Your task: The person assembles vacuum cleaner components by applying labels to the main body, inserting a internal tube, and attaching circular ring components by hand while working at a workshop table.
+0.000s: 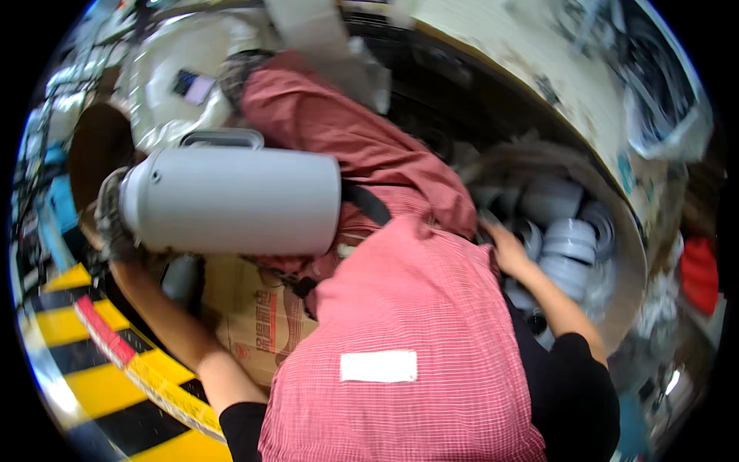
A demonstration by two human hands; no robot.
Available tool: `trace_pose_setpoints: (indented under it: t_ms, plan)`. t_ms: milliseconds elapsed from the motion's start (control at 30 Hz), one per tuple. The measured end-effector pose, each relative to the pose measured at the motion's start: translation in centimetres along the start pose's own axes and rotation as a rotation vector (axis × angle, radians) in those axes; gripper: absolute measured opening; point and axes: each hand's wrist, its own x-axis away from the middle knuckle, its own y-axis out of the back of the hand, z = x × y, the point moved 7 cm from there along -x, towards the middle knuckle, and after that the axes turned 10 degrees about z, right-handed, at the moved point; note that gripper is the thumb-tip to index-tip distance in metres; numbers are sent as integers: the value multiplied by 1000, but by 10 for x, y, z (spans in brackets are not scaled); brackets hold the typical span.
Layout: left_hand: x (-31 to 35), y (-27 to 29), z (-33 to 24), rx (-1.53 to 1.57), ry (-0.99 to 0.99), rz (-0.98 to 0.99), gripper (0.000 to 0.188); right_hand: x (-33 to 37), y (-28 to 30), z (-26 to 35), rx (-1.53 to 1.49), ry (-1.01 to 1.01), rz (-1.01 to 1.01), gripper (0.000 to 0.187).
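My left hand [114, 223], in a dark glove, grips the capped end of a large grey cylindrical canister [231, 202] that lies sideways at chest height, its carrying handle [222, 138] on top. My right hand [504, 248] reaches down among white round ring-shaped parts [570, 242] piled in a big round tub [627, 231]. The fingertips touch the parts, but blur hides whether they are closed on one. A red checked apron [416, 323] with a white patch [378, 366] covers my front and hides much of the middle.
A brown cardboard box [258, 316] sits below the canister, by my left forearm. Yellow and black hazard stripes [100, 385] mark the floor at lower left. A pale worn tabletop [539, 69] curves behind the tub, with a clear plastic bag [662, 108] at upper right.
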Motion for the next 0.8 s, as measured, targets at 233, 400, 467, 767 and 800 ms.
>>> trace_pose_setpoints:
  t_ms: [233, 400, 467, 767, 800]
  plan:
    - [102, -39, 50, -437, -135, -553, 39, -36, 126, 5, -313, -8, -329, 48]
    - [143, -93, 85, -976, 185, -506, 42, -118, 217, 185, -960, 341, -45, 76]
    - [158, -103, 90, -1003, 314, -613, 42, -142, 182, 229, -1012, 251, 323, 74]
    - [243, -149, 84, -830, 487, -867, 41, -114, 106, 302, -22, 1313, 413, 55]
    - [243, -148, 86, -819, 493, -885, 41, -120, 101, 301, -23, 1282, 411, 52]
